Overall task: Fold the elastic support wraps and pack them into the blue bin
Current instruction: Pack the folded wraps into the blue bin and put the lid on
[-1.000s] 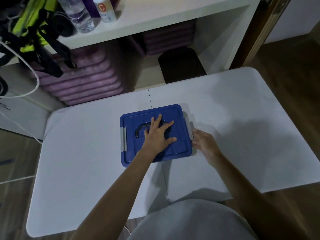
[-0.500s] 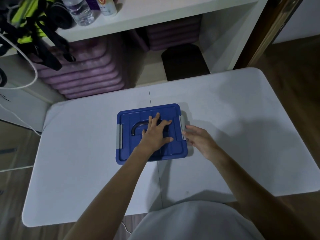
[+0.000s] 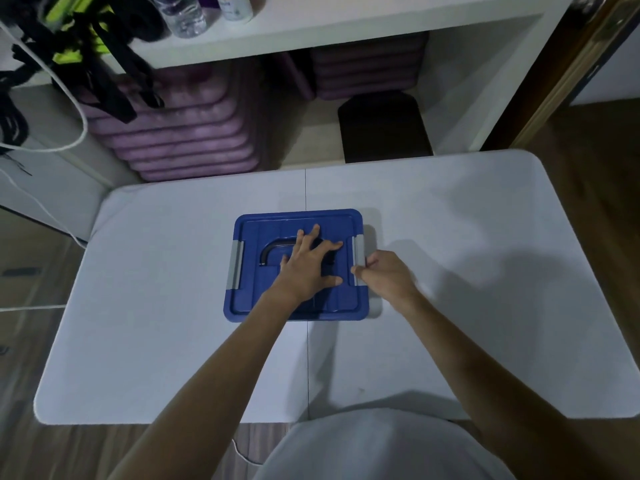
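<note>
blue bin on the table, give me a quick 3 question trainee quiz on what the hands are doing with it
1. True or false: the lid of the blue bin is on.
2. Which hand lies spread flat on the lid? A) left hand B) right hand C) neither
3. Fill in: the right hand curls its fingers around the grey ____ on the bin's right side.

Key
1. True. The lid covers the bin, which stands on the white table.
2. A. The left hand lies with fingers spread over the black handle.
3. Latch. A matching left latch is untouched.
</note>
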